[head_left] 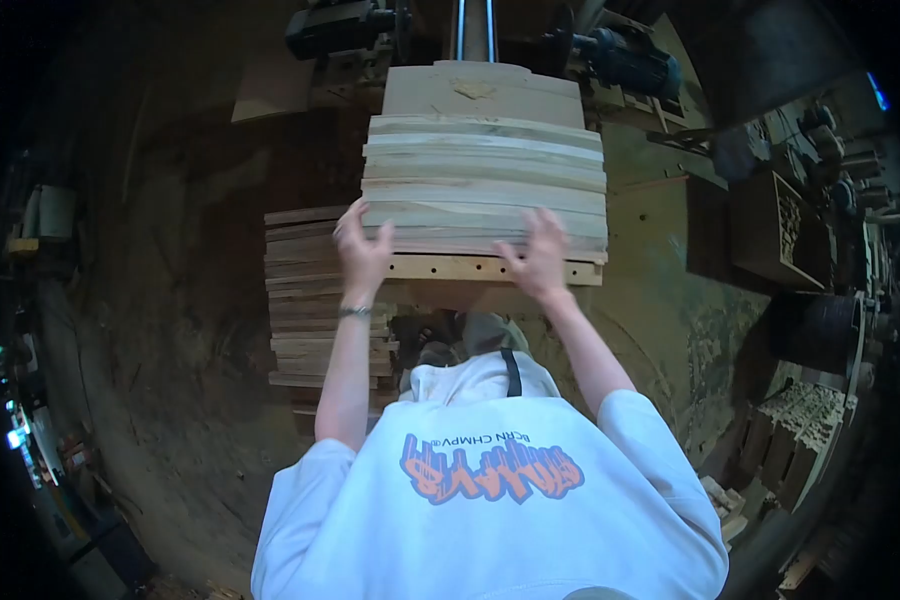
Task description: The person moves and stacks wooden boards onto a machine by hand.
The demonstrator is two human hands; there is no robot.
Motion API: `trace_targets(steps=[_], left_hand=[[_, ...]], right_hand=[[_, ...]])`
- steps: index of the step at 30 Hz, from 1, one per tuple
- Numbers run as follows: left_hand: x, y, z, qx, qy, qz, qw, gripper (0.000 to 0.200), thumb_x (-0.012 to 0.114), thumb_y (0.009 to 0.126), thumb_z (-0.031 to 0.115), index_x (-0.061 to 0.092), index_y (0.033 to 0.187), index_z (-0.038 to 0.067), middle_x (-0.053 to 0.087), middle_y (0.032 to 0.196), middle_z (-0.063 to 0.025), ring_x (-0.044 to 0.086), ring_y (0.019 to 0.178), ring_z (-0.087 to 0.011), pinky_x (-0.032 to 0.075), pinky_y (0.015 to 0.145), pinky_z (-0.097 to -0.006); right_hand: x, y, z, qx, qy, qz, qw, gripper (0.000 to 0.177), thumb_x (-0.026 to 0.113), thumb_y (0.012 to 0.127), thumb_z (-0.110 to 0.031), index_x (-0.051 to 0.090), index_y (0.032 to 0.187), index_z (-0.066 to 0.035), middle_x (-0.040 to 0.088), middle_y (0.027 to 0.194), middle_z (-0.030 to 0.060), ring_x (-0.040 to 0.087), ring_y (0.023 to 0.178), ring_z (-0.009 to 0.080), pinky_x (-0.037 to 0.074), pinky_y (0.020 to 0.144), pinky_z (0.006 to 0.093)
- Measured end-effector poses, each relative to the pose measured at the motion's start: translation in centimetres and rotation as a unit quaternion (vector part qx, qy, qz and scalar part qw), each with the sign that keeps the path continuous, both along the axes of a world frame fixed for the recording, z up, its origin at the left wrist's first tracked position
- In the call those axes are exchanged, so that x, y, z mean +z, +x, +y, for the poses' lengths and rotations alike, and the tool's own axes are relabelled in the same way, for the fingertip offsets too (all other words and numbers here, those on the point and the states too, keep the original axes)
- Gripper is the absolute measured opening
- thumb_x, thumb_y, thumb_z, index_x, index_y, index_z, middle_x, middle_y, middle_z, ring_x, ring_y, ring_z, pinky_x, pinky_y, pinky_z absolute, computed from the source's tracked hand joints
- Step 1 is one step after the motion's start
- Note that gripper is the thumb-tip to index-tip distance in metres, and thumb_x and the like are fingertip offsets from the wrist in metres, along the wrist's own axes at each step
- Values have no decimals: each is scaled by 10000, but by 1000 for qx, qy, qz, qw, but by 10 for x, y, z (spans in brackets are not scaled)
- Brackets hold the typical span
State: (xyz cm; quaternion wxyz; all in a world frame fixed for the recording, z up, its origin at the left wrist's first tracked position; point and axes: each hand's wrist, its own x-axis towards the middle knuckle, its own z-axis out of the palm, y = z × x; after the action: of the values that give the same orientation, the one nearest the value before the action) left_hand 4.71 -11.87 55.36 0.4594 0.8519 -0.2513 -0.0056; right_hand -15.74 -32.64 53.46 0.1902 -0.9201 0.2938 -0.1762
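Observation:
A row of pale wooden boards (485, 170) lies side by side across a machine bed in front of me. At its near side runs a wooden strip (457, 268) with several dark holes along it. My left hand (367, 248) is at the near left corner of the boards, fingers spread and the thumb over their ends. Over the near boards, right of centre, my right hand (540, 258) has its fingers apart, with the wrist crossing the strip. Neither hand is closed around a board.
To the left, low beside my legs, is a stack of boards (315, 270). Motors (630, 62) with discs flank metal rails (476, 30) beyond the boards. Along the right side stand a wooden box (785, 230) with wood pieces, a dark drum (815, 330) and a heap of offcuts (800, 415).

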Motion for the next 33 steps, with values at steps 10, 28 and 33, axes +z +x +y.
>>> trace_targets(steps=[10, 28, 33], left_hand=[[-17, 15, -236, -280, 240, -113, 923, 528, 682, 784, 300, 529, 1242, 85, 485, 1305, -127, 406, 1252, -302, 348, 1006, -505], [-66, 52, -271, -137, 294, -178, 929, 533, 501, 896, 407, 424, 1327, 103, 411, 1420, -91, 338, 1351, -249, 238, 1022, -689], [-71, 68, -287, -103, 303, -182, 930, 527, 485, 906, 390, 417, 1335, 92, 449, 1395, -90, 392, 1315, -245, 230, 1024, -703]], right_hand=[[-16, 29, 36, -47, -74, -37, 995, 538, 635, 783, -441, 573, 1179, -82, 494, 1309, 133, 397, 1268, 347, 266, 1074, 534], [-58, 48, 8, -22, -101, -97, 990, 463, 649, 761, -359, 590, 1128, -84, 531, 1246, 116, 445, 1221, 320, 285, 1074, 503], [-71, 50, -3, -15, -111, -97, 989, 486, 652, 747, -380, 583, 1132, -91, 520, 1255, 115, 432, 1231, 314, 291, 1056, 516]])
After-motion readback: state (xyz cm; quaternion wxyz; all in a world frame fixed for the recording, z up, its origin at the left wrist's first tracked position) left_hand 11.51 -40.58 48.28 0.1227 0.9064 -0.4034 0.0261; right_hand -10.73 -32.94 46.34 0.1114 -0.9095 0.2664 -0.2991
